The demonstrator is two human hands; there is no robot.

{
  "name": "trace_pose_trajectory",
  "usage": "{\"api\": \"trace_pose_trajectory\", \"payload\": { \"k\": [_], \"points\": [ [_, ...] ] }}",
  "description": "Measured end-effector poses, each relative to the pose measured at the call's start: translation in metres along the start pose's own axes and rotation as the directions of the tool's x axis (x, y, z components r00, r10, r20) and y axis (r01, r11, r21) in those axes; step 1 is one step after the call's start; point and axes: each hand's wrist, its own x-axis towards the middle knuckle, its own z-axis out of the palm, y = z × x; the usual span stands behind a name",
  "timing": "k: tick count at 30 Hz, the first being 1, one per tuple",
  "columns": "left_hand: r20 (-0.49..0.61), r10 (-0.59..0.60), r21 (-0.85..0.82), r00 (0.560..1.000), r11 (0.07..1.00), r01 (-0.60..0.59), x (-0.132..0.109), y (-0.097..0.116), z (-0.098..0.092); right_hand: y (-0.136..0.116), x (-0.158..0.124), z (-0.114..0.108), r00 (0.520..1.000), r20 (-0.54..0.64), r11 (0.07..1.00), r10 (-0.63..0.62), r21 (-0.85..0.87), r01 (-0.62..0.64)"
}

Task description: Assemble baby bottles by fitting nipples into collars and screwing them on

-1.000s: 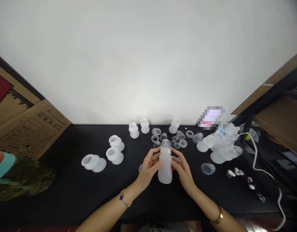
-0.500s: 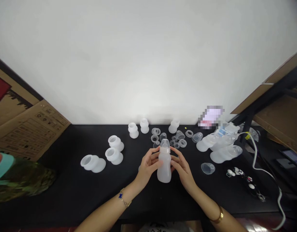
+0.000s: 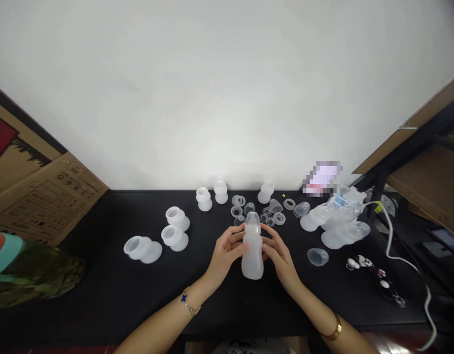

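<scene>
Between my two hands stands a frosted white baby bottle (image 3: 253, 255) with a collar and a clear dome cap on top. My left hand (image 3: 227, 250) wraps its left side, thumb on the body and fingers behind the neck. From the right, my right hand (image 3: 280, 255) grips it with curved fingers near the collar and upper body. Just behind it lie several clear rings (image 3: 279, 219) and clear dome caps (image 3: 276, 206). A single clear cap (image 3: 318, 256) rests to the right of my right hand.
Open white bottles stand at left (image 3: 142, 249) and near the wall (image 3: 203, 198). Capped bottles (image 3: 345, 235) lie at right by a white cable (image 3: 391, 236) and a beaded string (image 3: 378, 278). A dark green bottle (image 3: 38, 270) and cardboard (image 3: 57, 196) flank the black table (image 3: 112, 295).
The baby bottle's base has shifted very slightly to the right between my hands. Both hands keep nearly the same place and grip; the other things stay put.
</scene>
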Motion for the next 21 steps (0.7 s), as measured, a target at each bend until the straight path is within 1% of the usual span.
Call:
{"api": "trace_pose_trajectory", "payload": {
  "k": [4,14,21],
  "points": [
    [-0.008,-0.012,0.002,1.0,1.0,0.012,-0.0001,0.0012,0.0011,-0.0003,0.0006,-0.0002,1.0,0.002,1.0,0.0,0.011,0.0],
    [0.033,-0.008,-0.002,0.999,1.0,0.008,-0.0016,0.002,0.0019,-0.0019,0.0006,0.001,1.0,-0.003,1.0,-0.007,-0.012,0.007],
    [0.01,-0.002,-0.01,1.0,1.0,0.002,-0.0013,0.003,0.0024,-0.0002,0.0003,0.0008,1.0,0.0,0.999,-0.021,-0.025,0.021]
  ]
}}
